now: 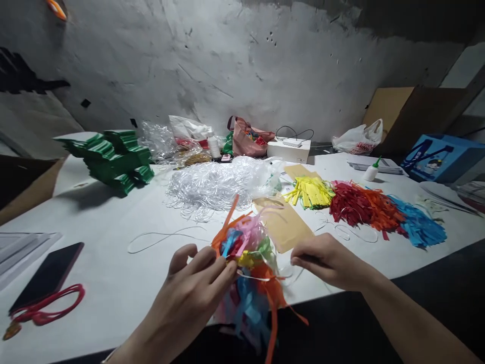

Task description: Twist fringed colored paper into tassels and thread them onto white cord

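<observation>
A multicoloured bundle of paper strips (pixel 248 258), with orange, pink, blue, yellow and green in it, lies at the table's front edge, and its lower strips hang over. My left hand (pixel 200 285) is closed on the bundle's left side, fingers pressed at its middle. White string (pixel 253 276) runs across the bundle and loops to its right. To the right of it my right hand (pixel 326 260) is pinched shut at the string, apart from the paper; its fingertips partly hide the hold. A tan paper sheet (pixel 284 225) lies just behind.
White string (pixel 220 184) is heaped mid-table. Yellow (pixel 312 192), red (pixel 348 205), orange (pixel 382 212) and blue strip bundles (pixel 419 222) lie right, near a glue bottle (pixel 371 171). Green stacked cutouts (pixel 113 159), a phone (pixel 47 275) and red cord (pixel 49 306) are left.
</observation>
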`<state>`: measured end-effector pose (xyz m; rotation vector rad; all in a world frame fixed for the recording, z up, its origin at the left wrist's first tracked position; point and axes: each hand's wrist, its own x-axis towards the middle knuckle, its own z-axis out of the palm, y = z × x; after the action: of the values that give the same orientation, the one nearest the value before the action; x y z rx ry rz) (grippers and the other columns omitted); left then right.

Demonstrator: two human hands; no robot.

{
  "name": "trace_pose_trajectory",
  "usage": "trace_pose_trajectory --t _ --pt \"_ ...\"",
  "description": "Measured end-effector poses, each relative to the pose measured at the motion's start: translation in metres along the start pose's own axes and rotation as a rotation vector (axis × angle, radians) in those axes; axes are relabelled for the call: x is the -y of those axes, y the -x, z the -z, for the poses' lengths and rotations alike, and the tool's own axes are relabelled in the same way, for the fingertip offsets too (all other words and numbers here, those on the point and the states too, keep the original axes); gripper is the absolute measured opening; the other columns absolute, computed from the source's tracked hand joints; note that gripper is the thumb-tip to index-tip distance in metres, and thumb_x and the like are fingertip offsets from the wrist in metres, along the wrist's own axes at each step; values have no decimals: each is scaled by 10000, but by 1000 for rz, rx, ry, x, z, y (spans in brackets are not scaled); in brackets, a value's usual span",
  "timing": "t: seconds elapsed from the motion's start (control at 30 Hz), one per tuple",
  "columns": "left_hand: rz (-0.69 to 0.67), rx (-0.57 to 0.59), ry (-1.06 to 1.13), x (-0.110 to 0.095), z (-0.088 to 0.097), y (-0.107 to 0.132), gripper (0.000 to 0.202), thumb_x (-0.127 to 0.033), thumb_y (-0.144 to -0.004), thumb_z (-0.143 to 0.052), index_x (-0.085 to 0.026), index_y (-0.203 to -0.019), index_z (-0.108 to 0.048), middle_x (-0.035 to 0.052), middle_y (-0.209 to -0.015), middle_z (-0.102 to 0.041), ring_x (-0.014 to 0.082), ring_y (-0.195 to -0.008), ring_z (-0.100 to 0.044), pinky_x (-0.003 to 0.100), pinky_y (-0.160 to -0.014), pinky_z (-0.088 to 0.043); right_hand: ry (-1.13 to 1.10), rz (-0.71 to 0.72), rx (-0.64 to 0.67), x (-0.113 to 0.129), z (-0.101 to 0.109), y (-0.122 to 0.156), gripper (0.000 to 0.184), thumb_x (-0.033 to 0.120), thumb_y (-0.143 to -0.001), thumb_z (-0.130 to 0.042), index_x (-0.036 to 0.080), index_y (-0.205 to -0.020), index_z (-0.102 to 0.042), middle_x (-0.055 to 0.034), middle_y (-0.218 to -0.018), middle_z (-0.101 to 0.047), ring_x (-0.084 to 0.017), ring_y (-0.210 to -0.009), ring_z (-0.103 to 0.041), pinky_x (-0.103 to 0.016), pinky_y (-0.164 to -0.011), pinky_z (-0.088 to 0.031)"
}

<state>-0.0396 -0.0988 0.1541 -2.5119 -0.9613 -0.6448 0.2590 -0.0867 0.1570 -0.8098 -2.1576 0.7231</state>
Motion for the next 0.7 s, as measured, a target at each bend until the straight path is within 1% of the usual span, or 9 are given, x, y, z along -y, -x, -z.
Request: trace_pose_trajectory --t 0.13,0.33,0.4,0.47,0.5,0.53,0.6,0.67,0.7 --pt "-2 -15 76 5 7 0 285 -151 -1001 -447 -208 -776 -612 -25 -637 -556 178 -685 -461 365 -769 -297 -58 -60 -125 -1 -3 -7 247 325 -978 -574 162 -827 -684 -20 -703 -663 -114 -609 -561 -210 -566 -407" --pt "27 -19 225 -2 9 7 295 -207 -971 -519 -206 -678 -562 -32 -613 -552 166 -677 -431 368 -795 -294 -217 -112 -156 4 -4 -9 293 394 -960 -602 158 -815 -696 -22 -697 -650 -124 -622 -552 -224 -557 -407" --pt "50 -34 250 -5 10 10 277 -251 -968 -538 -213 -697 -581 -42 -594 -552 162 -668 -440 373 -819 -296 -228 -115 -134 7 -5 -11 299 399 -958 -606 153 -810 -692 -21 -691 -644 -123 -623 -546 -226 -562 -408" --pt "73 -56 273 -8 10 12 204 -315 -970 -551 -226 -805 -630 -53 -599 -581 165 -679 -479 394 -897 -300 -219 -111 -101 11 -6 -13 309 400 -963 -597 149 -809 -690 -21 -686 -637 -121 -622 -539 -225 -563 -406" --pt "85 -58 280 -9 10 14 162 -342 -972 -552 -228 -915 -652 -52 -628 -614 170 -700 -513 415 -958 -290 -213 -106 -87 13 -7 -14 309 398 -966 -592 148 -815 -693 -19 -682 -633 -117 -616 -530 -222 -556 -399" --pt "92 -51 283 -9 9 15 191 -363 -977 -545 -221 -1050 -649 -45 -668 -649 177 -726 -546 441 -1023 -264 -207 -99 -74 16 -8 -15 307 394 -967 -591 146 -820 -696 -14 -672 -626 -111 -603 -517 -218 -543 -387" --pt "84 -7 280 -11 5 17 383 -384 -988 -520 -176 -1308 -551 -23 -735 -696 189 -763 -600 487 -1125 -176 -196 -73 -37 23 -11 -17 294 376 -971 -590 143 -827 -698 -6 -659 -614 -98 -576 -495 -212 -522 -365" --pt "56 31 291 -14 -2 18 495 -379 -992 -511 -145 -1424 -455 -22 -736 -706 186 -735 -626 510 -1176 -94 -197 -21 4 32 -13 -21 273 344 -978 -580 142 -837 -696 2 -654 -611 -86 -558 -486 -204 -516 -359" --pt "36 39 310 -15 -6 18 481 -350 -990 -517 -155 -1426 -459 -34 -714 -703 176 -703 -630 515 -1191 -69 -199 10 23 37 -14 -23 261 327 -981 -572 143 -842 -693 5 -656 -614 -82 -558 -492 -199 -521 -366"
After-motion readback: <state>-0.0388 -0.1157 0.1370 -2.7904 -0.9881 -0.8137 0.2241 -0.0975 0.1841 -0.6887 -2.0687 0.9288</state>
